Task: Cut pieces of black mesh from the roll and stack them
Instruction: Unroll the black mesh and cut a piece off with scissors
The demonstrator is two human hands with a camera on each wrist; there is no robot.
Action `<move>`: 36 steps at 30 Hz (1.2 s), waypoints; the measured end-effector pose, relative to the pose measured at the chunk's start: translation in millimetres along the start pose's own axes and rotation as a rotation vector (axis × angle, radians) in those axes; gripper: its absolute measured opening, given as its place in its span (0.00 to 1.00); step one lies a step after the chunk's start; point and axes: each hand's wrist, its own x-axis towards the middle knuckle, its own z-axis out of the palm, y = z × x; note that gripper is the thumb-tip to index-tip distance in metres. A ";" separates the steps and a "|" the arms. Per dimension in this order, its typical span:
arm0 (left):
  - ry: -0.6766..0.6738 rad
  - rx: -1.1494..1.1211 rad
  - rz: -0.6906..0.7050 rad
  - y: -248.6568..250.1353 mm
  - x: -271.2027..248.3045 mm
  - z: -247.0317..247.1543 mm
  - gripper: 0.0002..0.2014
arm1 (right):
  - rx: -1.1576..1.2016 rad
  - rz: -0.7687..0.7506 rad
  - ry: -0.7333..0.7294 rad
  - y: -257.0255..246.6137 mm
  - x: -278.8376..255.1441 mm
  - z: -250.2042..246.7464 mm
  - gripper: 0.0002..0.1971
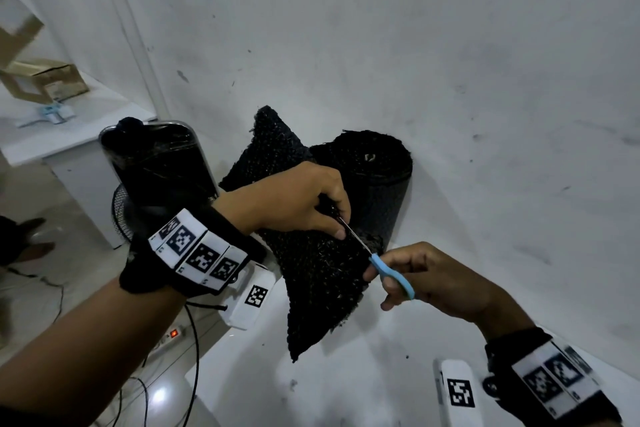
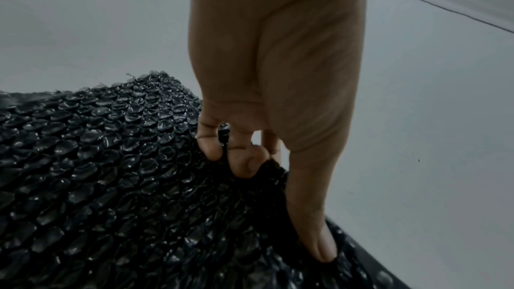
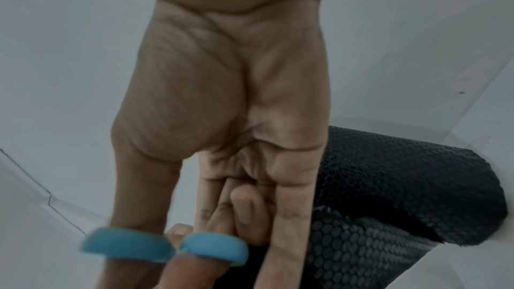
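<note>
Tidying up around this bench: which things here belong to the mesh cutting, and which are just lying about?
In use:
- black mesh sheet, gripped by the left hand
- mesh roll
- blue-handled scissors, in the right hand

Lying about:
- cardboard box on the side table
- power strip on the floor
- black fan

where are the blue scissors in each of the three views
Head: the blue scissors lie right of centre, in the right hand, blades up-left toward the left hand.
Left wrist: not in it.
Right wrist: only the blue handle loops, bottom left of centre, on the fingers.
Shared landmark: the black mesh roll.
</note>
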 end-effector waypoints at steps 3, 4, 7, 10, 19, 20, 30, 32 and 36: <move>-0.001 0.007 0.010 1.9 1.2 2.8 0.09 | 0.012 -0.001 -0.011 -3.8 2.6 2.8 0.21; 0.002 0.005 0.014 2.3 1.4 3.0 0.10 | 0.011 0.000 -0.003 -3.3 3.4 2.4 0.19; 0.012 -0.008 0.024 3.3 1.1 2.8 0.10 | 0.014 0.005 0.021 -1.4 4.0 2.7 0.14; 0.025 -0.007 0.043 4.8 1.9 5.3 0.10 | 0.042 -0.001 0.019 -2.3 5.6 5.4 0.16; 0.041 -0.022 0.032 6.2 5.2 12.8 0.12 | 0.046 -0.016 0.039 -1.9 5.6 5.0 0.16; 0.034 -0.016 0.023 6.8 6.2 14.9 0.12 | 0.044 -0.013 0.039 -2.3 5.9 4.7 0.15; 0.012 -0.176 -0.119 0.1 0.5 7.4 0.19 | -0.036 0.030 0.014 3.5 -9.0 -9.8 0.13; -0.021 -0.159 -0.130 -2.2 0.1 10.7 0.14 | -0.051 0.048 -0.008 4.1 -10.9 -10.9 0.13; -0.072 -0.037 -0.062 -1.6 -3.3 23.3 0.12 | -0.047 0.087 -0.037 5.2 -10.9 -9.1 0.19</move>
